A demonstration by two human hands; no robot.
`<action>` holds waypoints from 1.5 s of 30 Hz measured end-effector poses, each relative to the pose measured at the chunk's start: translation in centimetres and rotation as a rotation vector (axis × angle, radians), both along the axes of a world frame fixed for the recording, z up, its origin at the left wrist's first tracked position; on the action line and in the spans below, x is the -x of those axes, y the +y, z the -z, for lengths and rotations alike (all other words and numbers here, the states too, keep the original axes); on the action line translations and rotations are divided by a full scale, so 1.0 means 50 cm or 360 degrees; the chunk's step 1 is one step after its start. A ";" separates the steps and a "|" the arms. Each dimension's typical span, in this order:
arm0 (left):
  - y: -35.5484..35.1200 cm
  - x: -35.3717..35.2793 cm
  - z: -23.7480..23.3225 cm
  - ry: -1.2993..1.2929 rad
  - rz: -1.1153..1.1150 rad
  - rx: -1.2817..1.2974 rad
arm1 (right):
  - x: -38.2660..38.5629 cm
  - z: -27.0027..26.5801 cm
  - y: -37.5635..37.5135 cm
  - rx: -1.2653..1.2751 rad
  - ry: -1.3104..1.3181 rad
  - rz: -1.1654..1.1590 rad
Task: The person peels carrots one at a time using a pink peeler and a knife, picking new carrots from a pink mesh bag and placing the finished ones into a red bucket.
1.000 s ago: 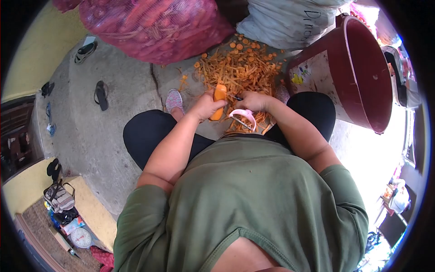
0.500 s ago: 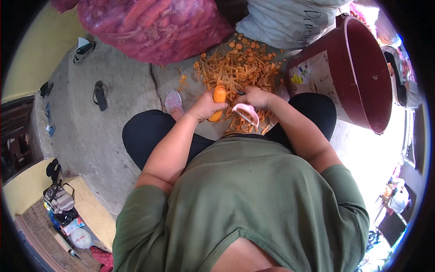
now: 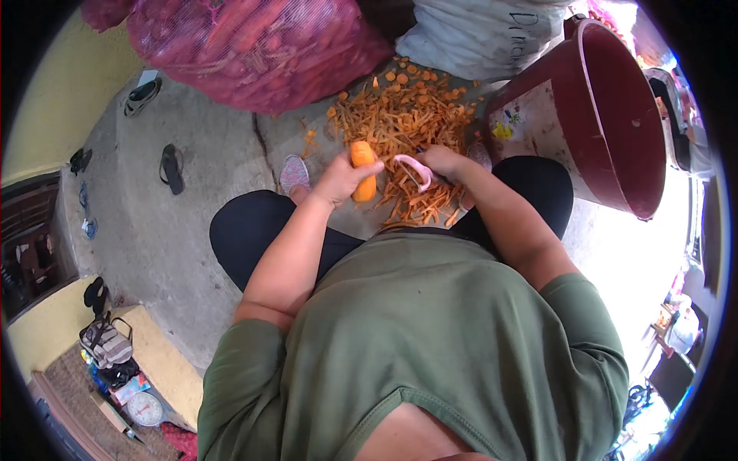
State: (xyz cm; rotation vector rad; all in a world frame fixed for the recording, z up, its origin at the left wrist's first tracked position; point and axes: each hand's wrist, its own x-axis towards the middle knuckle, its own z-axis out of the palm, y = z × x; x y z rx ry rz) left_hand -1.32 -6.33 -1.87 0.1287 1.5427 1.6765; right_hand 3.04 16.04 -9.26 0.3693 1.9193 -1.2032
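Note:
A peeled orange carrot (image 3: 363, 184) is upright in the grip of my left hand (image 3: 339, 178), the thumb lying across it. My right hand (image 3: 443, 163) is closed on a pink peeler (image 3: 415, 170), whose curved head points toward the carrot without touching it. A dark piece shows beside the right fingers; what it is I cannot make out. Beneath and beyond both hands, a pile of carrot peelings (image 3: 400, 115) with several round slices covers the floor between my feet.
A pink mesh sack of carrots (image 3: 261, 54) stands beyond the pile, with a white sack (image 3: 480, 38) to its right. A large maroon bucket (image 3: 569, 115) leans by my right knee. A slipper (image 3: 171, 169) and a dial scale (image 3: 144, 409) are at the left.
My left hand and the carrot have shifted slightly left. The pink peeler has turned and moved a little up and left, away from my lap.

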 end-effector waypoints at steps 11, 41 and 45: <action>-0.024 0.021 -0.006 -0.0280 -0.0497 -0.0126 | -0.010 -0.113 -0.031 0.1422 -0.0536 0.0784; 0.049 -0.057 -0.039 -0.0056 0.0161 -0.0480 | -0.002 -0.160 -0.074 0.0455 0.0186 0.0740; 0.056 -0.060 -0.033 0.0446 0.0156 -0.0265 | 0.000 -0.151 -0.078 0.0520 0.0141 0.0838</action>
